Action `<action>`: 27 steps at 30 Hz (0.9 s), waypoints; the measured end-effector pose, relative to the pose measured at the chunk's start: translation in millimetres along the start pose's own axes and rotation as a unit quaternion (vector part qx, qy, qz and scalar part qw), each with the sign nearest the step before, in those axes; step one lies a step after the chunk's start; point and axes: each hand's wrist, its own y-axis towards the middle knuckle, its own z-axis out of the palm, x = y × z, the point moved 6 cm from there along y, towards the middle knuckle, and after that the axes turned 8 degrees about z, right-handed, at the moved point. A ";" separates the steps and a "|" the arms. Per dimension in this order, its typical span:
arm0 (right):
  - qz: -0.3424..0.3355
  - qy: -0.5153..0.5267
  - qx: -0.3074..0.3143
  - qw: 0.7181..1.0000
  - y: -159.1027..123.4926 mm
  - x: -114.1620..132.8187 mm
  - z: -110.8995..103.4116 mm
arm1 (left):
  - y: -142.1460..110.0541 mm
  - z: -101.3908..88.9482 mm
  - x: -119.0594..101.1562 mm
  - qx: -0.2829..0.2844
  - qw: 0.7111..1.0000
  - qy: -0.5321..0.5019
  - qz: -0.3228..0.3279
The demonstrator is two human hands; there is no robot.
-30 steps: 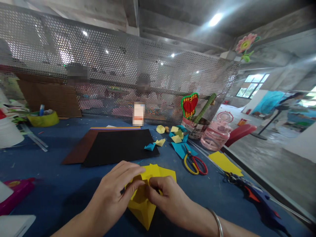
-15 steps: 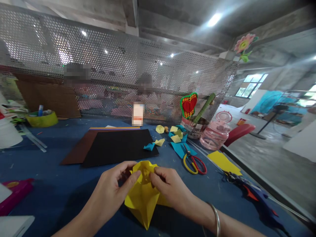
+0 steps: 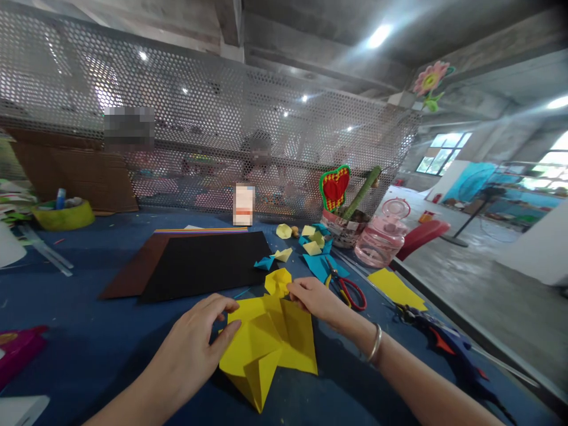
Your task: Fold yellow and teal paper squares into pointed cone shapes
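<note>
A creased sheet of yellow paper (image 3: 261, 337) lies partly folded on the blue table, with a pointed fold toward me. My left hand (image 3: 206, 331) is at its left edge, thumb and fingers apart, the thumb tip over the paper. Just beyond the sheet is a small cupped yellow paper piece (image 3: 278, 282). My right hand (image 3: 310, 296) pinches this piece by its right side; the fingertips are partly hidden behind the hand. Red and yellow handled scissors (image 3: 352, 294) lie right beside my right hand, on blue paper (image 3: 317, 266).
Black sheets (image 3: 204, 263) lie over brown ones at the back left. Small pale-yellow and blue folded pieces (image 3: 316, 239) sit beyond my hands. A pink bottle (image 3: 379, 242), a yellow sheet (image 3: 397, 288) and a blue glue gun (image 3: 452, 343) are right. A perforated metal screen (image 3: 195, 130) stands behind.
My right hand has moved up and away with the small cupped piece, apart from the larger yellow sheet. The sheet has spread flatter, and my left hand's fingers have loosened.
</note>
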 end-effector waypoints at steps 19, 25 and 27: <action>-0.024 -0.105 -0.067 0.992 10.0 -4.7 -16.5 | -3.4 17.2 -2.1 0.065 0.998 -0.007 -0.005; -0.013 -0.163 -0.113 0.980 7.1 -0.1 -26.5 | -3.1 19.0 -2.3 0.079 0.997 0.002 -0.013; -0.007 -0.187 -0.137 0.973 6.5 0.9 -31.3 | -3.1 19.6 -2.2 0.082 0.997 0.002 -0.014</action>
